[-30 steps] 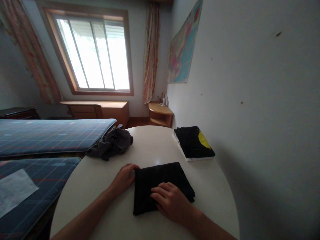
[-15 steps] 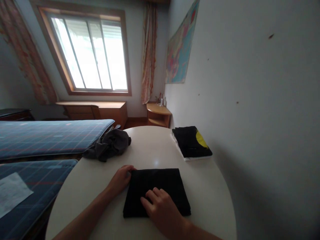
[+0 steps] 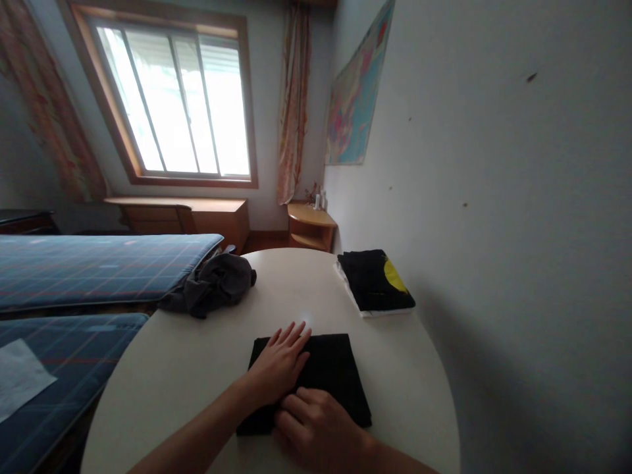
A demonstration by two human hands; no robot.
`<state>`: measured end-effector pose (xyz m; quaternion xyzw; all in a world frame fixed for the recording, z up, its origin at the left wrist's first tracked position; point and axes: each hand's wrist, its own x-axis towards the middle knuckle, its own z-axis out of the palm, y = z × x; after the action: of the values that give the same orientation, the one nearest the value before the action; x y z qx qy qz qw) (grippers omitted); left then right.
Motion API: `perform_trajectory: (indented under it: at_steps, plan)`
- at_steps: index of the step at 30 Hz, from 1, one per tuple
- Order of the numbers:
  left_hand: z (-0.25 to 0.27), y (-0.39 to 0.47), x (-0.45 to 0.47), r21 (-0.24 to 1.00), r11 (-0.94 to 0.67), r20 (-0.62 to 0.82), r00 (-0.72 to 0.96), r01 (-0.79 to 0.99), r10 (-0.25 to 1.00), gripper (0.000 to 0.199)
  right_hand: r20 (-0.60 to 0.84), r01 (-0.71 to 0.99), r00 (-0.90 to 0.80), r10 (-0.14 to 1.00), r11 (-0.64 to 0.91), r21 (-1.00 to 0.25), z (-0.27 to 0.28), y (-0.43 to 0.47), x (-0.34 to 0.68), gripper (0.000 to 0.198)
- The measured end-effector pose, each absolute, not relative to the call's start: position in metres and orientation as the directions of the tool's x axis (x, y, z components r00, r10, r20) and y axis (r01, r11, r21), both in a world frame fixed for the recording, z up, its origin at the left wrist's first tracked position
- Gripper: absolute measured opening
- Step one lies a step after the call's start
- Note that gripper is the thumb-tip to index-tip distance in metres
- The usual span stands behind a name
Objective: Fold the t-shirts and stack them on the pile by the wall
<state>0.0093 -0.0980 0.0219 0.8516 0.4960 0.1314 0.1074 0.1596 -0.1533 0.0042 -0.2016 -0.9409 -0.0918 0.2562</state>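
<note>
A folded black garment (image 3: 336,368) lies flat as a neat rectangle on the white round table (image 3: 187,368). My left hand (image 3: 279,368) rests flat across its left part, with the fingers stretched toward the far edge. Just in front of it, my right hand (image 3: 316,424) is closed at the garment's near edge, its fingers curled; the thumb is partly hidden. Farther back at the right is a stack of folded clothes (image 3: 370,280), black with a yellow patch on top and white beneath. A crumpled dark grey garment (image 3: 214,283) lies at the table's far left edge.
Plaid mattresses (image 3: 99,270) stand left of the table, with a white paper (image 3: 20,375) on the nearer one. The wall (image 3: 518,296) runs close along the right. Beyond are a wooden desk (image 3: 217,207), a corner shelf (image 3: 311,216) and a window (image 3: 178,105).
My left hand has moved from the garment's far left corner onto its top, fingers now spread. My right hand has drawn back toward the near edge and its fingers have curled.
</note>
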Motion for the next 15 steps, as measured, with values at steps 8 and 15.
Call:
perform_trajectory:
  at_steps: [8,15]
  plan:
    - [0.004,-0.102,0.004,0.164,-0.499,0.136,0.482,0.851,0.866,0.066,0.219,0.839,-0.339,0.915,0.399,-0.369,0.044,-0.126,0.181,0.056]
    - [0.006,-0.101,0.008,0.175,-0.471,0.099,0.460,0.865,0.882,0.059,-0.106,0.899,-0.369,0.923,0.326,-0.291,0.022,-0.126,0.193,0.082]
